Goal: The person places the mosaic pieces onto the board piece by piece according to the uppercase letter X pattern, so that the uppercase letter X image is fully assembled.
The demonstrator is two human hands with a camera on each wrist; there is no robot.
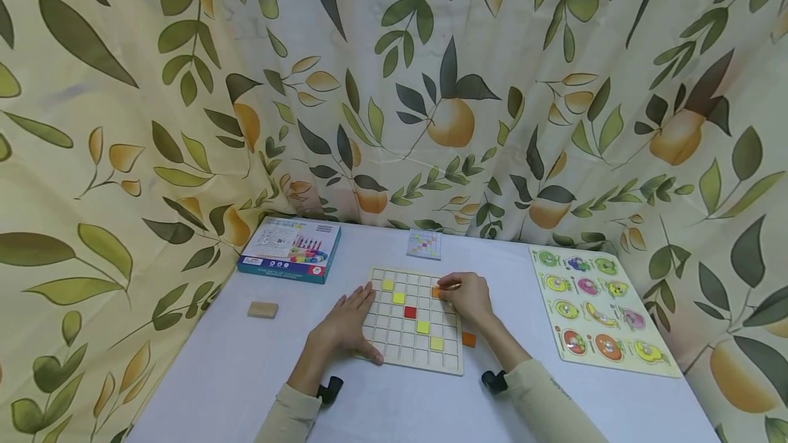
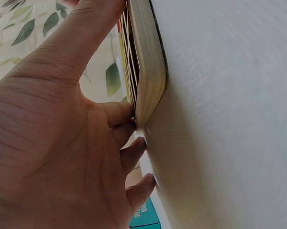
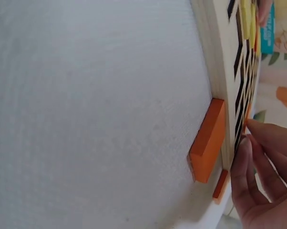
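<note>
A wooden grid board (image 1: 384, 333) lies on the table with yellow tiles (image 1: 423, 327) and one red tile (image 1: 410, 312) in a diagonal line. My left hand (image 1: 346, 325) rests along the board's left edge, fingers spread and thumb near the lower corner. At the upper right of the grid, my right hand (image 1: 469, 298) pinches an orange tile (image 1: 436, 292) between thumb and fingertips. Another orange tile (image 1: 469, 339) lies just off the right edge. In the right wrist view, a second loose orange tile (image 3: 220, 186) shows farther along that edge, below the right hand (image 3: 267, 167).
Behind the board lies a small pattern card (image 1: 424, 244). A blue boxed set (image 1: 286, 251) sits back left, with a wooden block (image 1: 263, 310) in front of it. On the right is a fruit picture board (image 1: 600, 306). A leaf-print curtain (image 1: 394, 122) hangs behind the table.
</note>
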